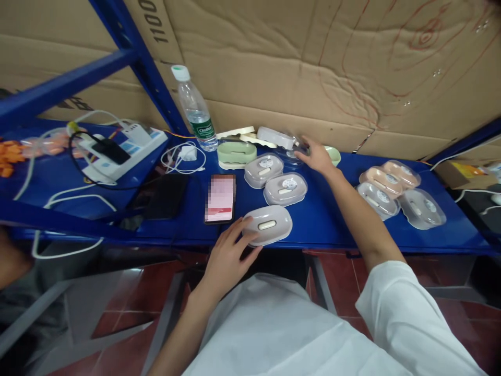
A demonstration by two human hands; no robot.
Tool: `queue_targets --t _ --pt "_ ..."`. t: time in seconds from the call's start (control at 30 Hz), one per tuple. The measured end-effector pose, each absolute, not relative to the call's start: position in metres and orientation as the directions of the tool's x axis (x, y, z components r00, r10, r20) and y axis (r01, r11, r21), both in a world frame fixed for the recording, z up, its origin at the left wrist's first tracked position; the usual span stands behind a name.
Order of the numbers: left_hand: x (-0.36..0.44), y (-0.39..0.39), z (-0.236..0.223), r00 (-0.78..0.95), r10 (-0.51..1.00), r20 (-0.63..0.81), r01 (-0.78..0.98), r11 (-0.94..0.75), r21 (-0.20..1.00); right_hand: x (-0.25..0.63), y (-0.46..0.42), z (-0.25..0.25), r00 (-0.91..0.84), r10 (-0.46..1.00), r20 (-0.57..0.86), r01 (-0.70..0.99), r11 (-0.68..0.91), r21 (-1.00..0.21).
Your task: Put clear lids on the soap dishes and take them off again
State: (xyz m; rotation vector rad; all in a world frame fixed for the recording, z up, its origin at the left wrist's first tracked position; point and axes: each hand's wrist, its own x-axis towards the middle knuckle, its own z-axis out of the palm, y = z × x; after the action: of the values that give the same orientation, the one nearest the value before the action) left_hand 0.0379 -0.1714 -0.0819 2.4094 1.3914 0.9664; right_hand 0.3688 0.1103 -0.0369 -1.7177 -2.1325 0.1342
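My left grip [229,253] pinched the end of the grey dish [281,222] at the bench's [324,230] front edge, maybe to keep it steady, while my right grip [316,154] touched blurry clear plastic [293,160] behind, so I couldn't tell if it was closed.

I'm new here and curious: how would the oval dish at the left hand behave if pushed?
The oval dish at the left hand would probably feel stiff, since its rim keeps a smooth, even curve. It seems unlikely to roll, being wide and shallow. It might slide easily, because the blue tabletop looks smooth.
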Motion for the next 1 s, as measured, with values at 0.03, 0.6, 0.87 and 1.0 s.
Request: queue_targets --t 0.03,0.6,0.87,1.0 --pt "0.039 -0.171 -0.082 0.348 0.827 0.442 0.698 -0.543 0.466 0.365 0.111 -0.037 -0.139 0.957 0.253 0.936 0.210 -0.283" --pt "0.069 -0.155 -0.085 0.250 0.928 0.277 0.530 -0.370 0.763 0.350 -0.101 -0.048 -0.493 0.594 0.636 0.702 0.703 -0.114" --pt "0.068 -0.156 -0.087 0.279 0.936 0.214 0.557 -0.339 0.758 0.340 -0.130 -0.052 -0.674 0.665 0.322 0.638 0.743 -0.200" --pt "0.068 -0.156 -0.087 0.287 0.932 0.221 0.561 -0.351 0.750 0.336 -0.138 -0.063 -0.672 0.632 0.385 0.643 0.757 -0.121"
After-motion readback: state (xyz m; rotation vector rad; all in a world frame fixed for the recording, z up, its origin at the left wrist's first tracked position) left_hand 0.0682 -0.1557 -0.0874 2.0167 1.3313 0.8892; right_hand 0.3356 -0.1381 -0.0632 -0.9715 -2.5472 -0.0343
